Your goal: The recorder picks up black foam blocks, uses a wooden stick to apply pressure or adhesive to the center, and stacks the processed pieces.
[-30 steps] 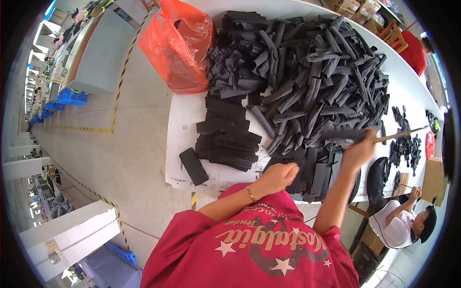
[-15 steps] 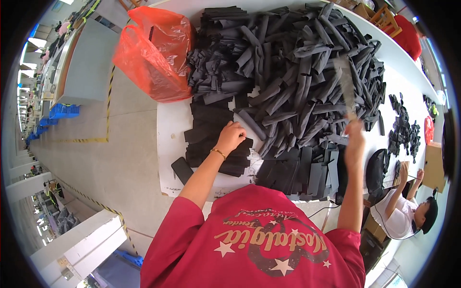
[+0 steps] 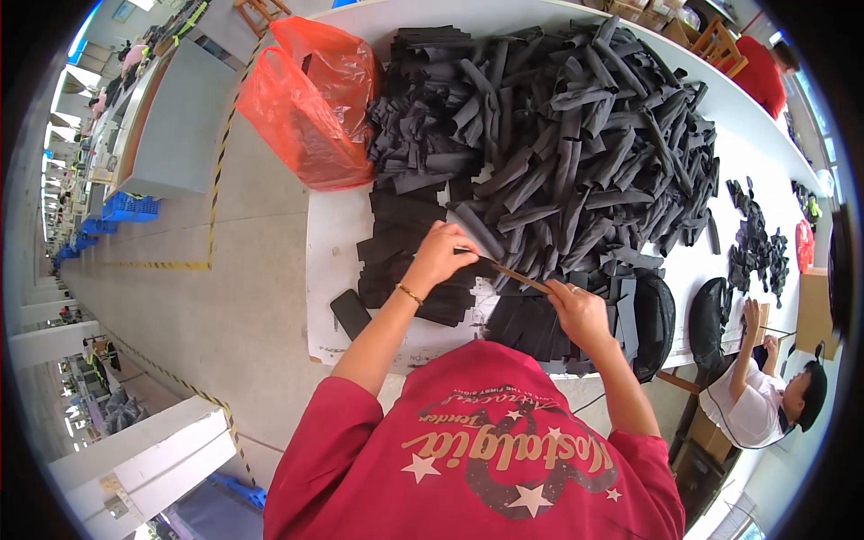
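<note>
My left hand (image 3: 441, 255) has its thumb and fingers closed at the edge of a small black fabric piece (image 3: 487, 262), most of which is hidden. In my right hand (image 3: 580, 315) is a thin, flat brown stick (image 3: 525, 277), slanting up and left until its far end meets that piece. Whether the stick goes inside the fabric, I cannot tell. Flat black fabric pieces (image 3: 409, 216) lie in overlapping rows under my left hand. More flat black strips (image 3: 522, 322) are laid out below the stick. A big heap of curled dark fabric tubes (image 3: 576, 153) covers the table beyond.
Left of the heap sits a red plastic bag (image 3: 315, 117). A black phone (image 3: 349, 314) lies on the white table (image 3: 328, 261) near its left edge. Two rounded black objects (image 3: 654, 328) are at the right. A co-worker in white (image 3: 751, 400) sits beyond them, hands on the table.
My right hand has swung the stick down and left from over the heap to my left hand. My left fingers have lifted off the flat pieces and now pinch one.
</note>
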The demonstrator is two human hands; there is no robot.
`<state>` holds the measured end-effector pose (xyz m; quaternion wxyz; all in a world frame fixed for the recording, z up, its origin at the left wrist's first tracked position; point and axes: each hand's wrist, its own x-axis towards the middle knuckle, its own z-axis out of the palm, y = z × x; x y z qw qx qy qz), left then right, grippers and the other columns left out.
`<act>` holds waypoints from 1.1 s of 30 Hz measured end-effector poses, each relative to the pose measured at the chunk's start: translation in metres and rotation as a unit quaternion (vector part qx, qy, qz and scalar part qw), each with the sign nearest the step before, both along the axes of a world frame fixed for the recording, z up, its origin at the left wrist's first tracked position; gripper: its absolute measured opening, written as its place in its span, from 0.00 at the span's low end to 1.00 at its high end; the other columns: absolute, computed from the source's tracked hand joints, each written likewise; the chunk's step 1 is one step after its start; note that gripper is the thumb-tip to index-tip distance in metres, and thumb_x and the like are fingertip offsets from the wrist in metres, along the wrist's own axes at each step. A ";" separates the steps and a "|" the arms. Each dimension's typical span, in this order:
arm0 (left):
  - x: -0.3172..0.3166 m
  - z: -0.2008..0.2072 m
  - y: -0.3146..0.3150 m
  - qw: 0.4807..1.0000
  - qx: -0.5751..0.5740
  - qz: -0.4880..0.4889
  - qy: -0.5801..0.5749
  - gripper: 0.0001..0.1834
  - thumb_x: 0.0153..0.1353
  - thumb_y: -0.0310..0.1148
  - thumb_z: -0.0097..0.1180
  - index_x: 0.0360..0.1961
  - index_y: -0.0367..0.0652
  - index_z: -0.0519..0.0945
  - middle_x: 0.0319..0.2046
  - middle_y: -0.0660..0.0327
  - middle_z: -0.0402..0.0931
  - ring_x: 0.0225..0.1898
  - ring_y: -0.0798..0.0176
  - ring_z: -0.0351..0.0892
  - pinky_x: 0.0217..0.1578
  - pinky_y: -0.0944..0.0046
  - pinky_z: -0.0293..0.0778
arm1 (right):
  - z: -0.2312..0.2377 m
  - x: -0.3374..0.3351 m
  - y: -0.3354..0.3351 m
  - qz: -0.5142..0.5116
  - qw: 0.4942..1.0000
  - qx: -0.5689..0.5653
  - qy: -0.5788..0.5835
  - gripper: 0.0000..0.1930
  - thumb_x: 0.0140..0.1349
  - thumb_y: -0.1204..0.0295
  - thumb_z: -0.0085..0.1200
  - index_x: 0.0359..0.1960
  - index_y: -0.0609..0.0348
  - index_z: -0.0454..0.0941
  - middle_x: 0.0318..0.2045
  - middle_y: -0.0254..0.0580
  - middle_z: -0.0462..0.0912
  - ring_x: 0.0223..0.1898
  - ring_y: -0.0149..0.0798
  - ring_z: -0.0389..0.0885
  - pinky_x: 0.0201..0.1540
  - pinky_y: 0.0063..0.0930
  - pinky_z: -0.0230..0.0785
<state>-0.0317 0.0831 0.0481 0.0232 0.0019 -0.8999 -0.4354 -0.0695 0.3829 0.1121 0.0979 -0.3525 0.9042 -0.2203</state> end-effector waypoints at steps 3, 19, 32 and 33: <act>0.003 0.028 0.041 0.994 -0.030 -0.027 0.099 0.07 0.41 0.35 0.67 0.26 0.53 0.84 0.39 0.63 0.74 0.52 0.51 0.67 0.52 0.55 0.64 | -0.016 0.013 -0.031 -0.031 0.993 -0.099 -0.057 0.11 0.60 0.72 0.54 0.44 0.56 0.78 0.30 0.48 0.81 0.32 0.51 0.82 0.32 0.41 0.73; 0.046 0.034 0.074 0.548 0.776 0.312 0.023 0.14 0.64 0.36 0.57 0.44 0.37 0.74 0.35 0.51 0.79 0.37 0.52 0.81 0.44 0.50 0.79 | -0.036 0.079 -0.084 -0.121 0.960 -0.217 -0.132 0.04 0.61 0.78 0.51 0.36 0.64 0.72 0.23 0.60 0.77 0.26 0.60 0.79 0.26 0.44 0.68; 0.037 0.020 0.068 0.596 0.702 0.390 0.007 0.11 0.64 0.38 0.57 0.32 0.41 0.75 0.13 0.67 0.65 0.11 0.74 0.56 0.14 0.72 0.51 | 0.010 0.110 -0.023 -0.083 0.947 -0.163 -0.265 0.06 0.62 0.73 0.54 0.33 0.64 0.73 0.21 0.60 0.76 0.25 0.61 0.77 0.24 0.42 0.68; 0.037 0.018 0.070 0.588 0.712 0.383 -0.002 0.12 0.64 0.39 0.58 0.32 0.41 0.75 0.13 0.67 0.64 0.10 0.75 0.55 0.13 0.72 0.50 | 0.018 0.112 -0.019 -0.084 0.950 -0.155 -0.259 0.06 0.62 0.73 0.54 0.33 0.64 0.73 0.21 0.61 0.76 0.26 0.61 0.78 0.25 0.41 0.68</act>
